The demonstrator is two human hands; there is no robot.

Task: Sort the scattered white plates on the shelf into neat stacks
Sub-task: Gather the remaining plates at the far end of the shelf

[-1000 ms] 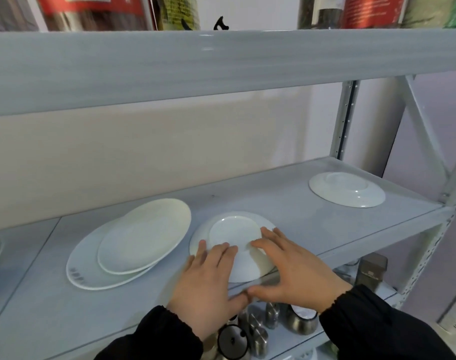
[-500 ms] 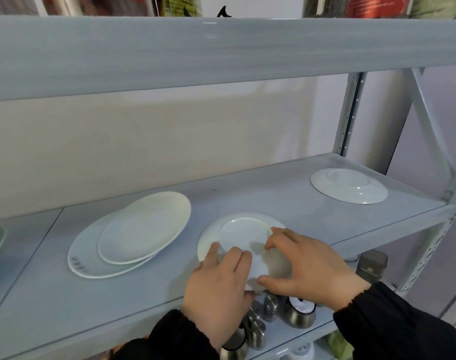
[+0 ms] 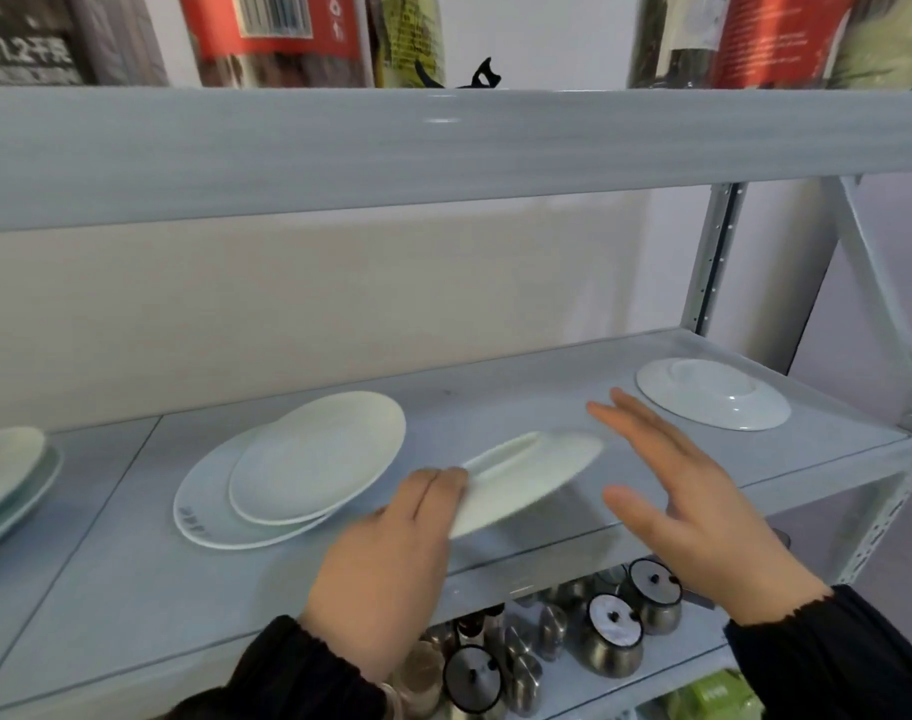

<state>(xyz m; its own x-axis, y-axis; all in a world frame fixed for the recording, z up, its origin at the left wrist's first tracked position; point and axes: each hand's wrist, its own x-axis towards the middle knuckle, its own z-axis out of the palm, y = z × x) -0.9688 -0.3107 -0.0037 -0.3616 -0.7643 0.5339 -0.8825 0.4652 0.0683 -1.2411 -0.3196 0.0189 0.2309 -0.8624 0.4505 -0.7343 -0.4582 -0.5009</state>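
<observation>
Hands at a grey shelf [image 3: 495, 402] of white plates, seen from the head camera.
Left hand [image 3: 386, 558], at lower centre, grips the near edge of a small plate [image 3: 526, 480] tilted up off the shelf, blurred; right hand [image 3: 687, 506] is spread wide and holds nothing, just right of it. Left of centre, an oval plate [image 3: 313, 454] lies on a larger plate [image 3: 209, 517]. An upturned plate [image 3: 713, 392] rests at right; stacked plates [image 3: 1, 475] sit at the left edge.

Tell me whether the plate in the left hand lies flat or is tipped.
Tipped. The plate is held at its near rim by the left hand, its far edge raised off the shelf. The right hand is off it.
</observation>
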